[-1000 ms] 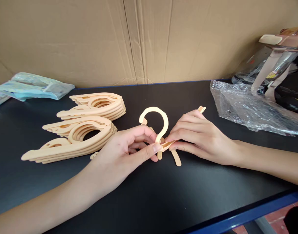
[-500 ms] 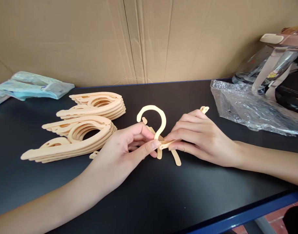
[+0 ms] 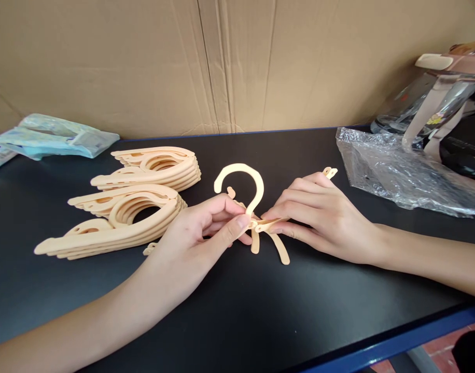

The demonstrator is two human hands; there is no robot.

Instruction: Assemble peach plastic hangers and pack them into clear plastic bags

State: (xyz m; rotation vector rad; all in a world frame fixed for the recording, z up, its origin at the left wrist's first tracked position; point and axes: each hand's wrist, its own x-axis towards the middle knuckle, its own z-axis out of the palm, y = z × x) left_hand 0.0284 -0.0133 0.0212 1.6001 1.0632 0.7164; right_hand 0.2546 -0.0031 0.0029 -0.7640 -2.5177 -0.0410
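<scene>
Between the thumb and fingers of my left hand (image 3: 210, 230) is the base of a cream plastic hanger hook (image 3: 256, 184), its curve standing up above the table. My right hand (image 3: 326, 217) pinches a cream hanger arm (image 3: 265, 225), whose holed end meets the base of the hook. The rest of that arm is hidden under my palm, with a holed tip (image 3: 331, 172) showing past my knuckles. Behind and below my fingers lie other loose cream pieces (image 3: 280, 249), partly covered. Two stacks of folded cream hangers, a near stack (image 3: 116, 233) and a far stack (image 3: 183, 173), lie left of my hands.
On the right are a crumpled clear plastic bag (image 3: 401, 171) and a clear bottle (image 3: 447, 103) with a pink lid. A light blue packet (image 3: 58, 137) rests at the back left. Cardboard (image 3: 144, 67) stands behind the black table (image 3: 237, 321).
The hook has tilted slightly to the left in my left hand. The arm's end in my right hand has shifted a little up against the hook's base.
</scene>
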